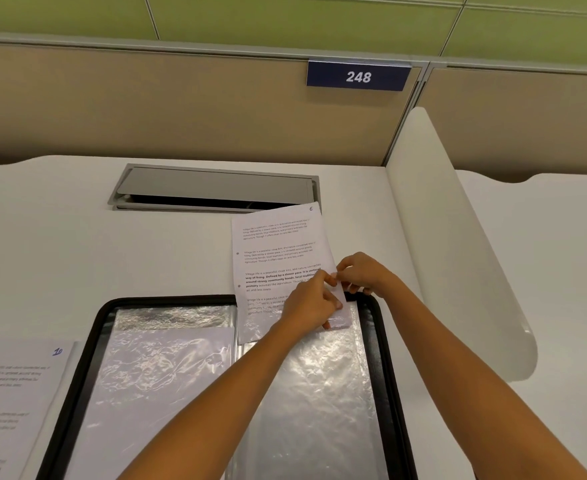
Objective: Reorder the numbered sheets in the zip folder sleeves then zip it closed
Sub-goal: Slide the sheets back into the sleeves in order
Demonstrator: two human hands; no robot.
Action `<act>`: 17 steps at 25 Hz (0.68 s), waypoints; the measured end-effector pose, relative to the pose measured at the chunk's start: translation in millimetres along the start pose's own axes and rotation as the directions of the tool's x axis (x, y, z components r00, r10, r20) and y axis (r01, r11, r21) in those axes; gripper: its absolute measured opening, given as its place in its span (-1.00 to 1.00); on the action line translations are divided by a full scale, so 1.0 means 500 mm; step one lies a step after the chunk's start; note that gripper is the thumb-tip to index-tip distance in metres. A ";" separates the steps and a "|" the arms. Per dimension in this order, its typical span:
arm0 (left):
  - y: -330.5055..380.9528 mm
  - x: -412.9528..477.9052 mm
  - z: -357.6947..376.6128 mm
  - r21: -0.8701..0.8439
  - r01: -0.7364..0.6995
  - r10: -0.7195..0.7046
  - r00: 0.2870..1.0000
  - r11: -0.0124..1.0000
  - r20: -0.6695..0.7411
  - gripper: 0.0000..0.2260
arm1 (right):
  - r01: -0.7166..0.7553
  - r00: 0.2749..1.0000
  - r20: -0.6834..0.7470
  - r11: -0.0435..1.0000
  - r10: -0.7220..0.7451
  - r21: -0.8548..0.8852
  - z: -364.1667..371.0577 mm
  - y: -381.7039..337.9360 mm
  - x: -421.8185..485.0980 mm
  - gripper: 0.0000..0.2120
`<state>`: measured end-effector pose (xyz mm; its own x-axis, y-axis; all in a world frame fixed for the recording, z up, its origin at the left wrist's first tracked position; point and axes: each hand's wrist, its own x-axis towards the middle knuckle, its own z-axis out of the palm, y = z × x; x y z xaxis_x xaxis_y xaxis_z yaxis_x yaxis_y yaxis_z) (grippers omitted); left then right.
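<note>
Head-worn view, downward, near desk (pixel 77 237).

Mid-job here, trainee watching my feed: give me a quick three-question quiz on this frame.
1. True or false: sheet 6 sits fully inside the zip folder's right sleeve.
2. Which number marks the loose sheet lying on the desk left of the folder? A) 6 B) 10 C) 248
3. Fill in: the left hand and right hand both pinch sheet 6 at its ___ edge.
Key: 1 false, most of it sticks out past the top; 2 B; 3 right.
</note>
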<state>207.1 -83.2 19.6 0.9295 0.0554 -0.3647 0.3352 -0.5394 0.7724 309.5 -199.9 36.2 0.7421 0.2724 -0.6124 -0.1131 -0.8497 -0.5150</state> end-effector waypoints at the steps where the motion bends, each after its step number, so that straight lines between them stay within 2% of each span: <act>1: -0.001 0.002 -0.001 0.041 -0.025 0.027 0.999 0.999 -0.043 -0.78 | 0.017 0.999 -0.037 0.999 -0.016 0.027 0.003 0.000 0.004 -0.90; 4: -0.003 0.010 -0.004 0.126 -0.059 0.074 0.991 0.990 -0.114 -0.79 | 0.072 0.996 -0.045 0.997 -0.071 0.021 0.008 0.004 0.009 -0.91; 9: -0.007 0.010 -0.010 0.125 -0.091 0.105 0.988 0.988 -0.112 -0.79 | 0.119 0.980 0.159 0.993 -0.117 -0.003 -0.021 0.028 -0.005 -0.87; 10: -0.010 0.011 -0.016 0.128 -0.111 0.129 0.981 0.986 -0.144 -0.80 | 0.116 0.978 0.173 0.993 -0.115 0.006 -0.028 0.037 -0.001 -0.92; 11: -0.015 0.014 -0.029 0.135 -0.123 0.152 0.961 0.983 -0.229 -0.81 | 0.113 0.978 0.176 0.993 -0.114 0.016 -0.033 0.044 0.000 -0.98; 13: -0.042 0.035 -0.071 0.191 -0.068 0.153 0.866 0.979 -0.476 -0.81 | 0.114 0.978 0.174 0.993 -0.117 0.030 -0.039 0.056 0.007 -0.84; 14: -0.063 0.046 -0.099 0.211 0.023 0.101 0.824 0.977 -0.557 -0.77 | 0.115 0.977 0.176 0.993 -0.120 0.042 -0.039 0.059 0.009 -0.82; 15: -0.087 0.058 -0.128 0.183 0.143 -0.009 0.810 0.973 -0.586 -0.70 | 0.122 0.975 0.179 0.991 -0.129 0.051 -0.039 0.062 0.011 -0.81; 17: -0.125 0.074 -0.181 -0.031 0.310 -0.285 0.825 0.950 -0.488 -0.56 | 0.123 0.973 0.189 0.990 -0.134 0.069 -0.035 0.060 0.014 -0.82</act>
<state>234.5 28.6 4.8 0.7462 0.6097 -0.2673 0.6116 -0.4694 0.6369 322.9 -231.5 27.2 0.6124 0.4642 -0.6400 -0.0661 -0.7766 -0.6265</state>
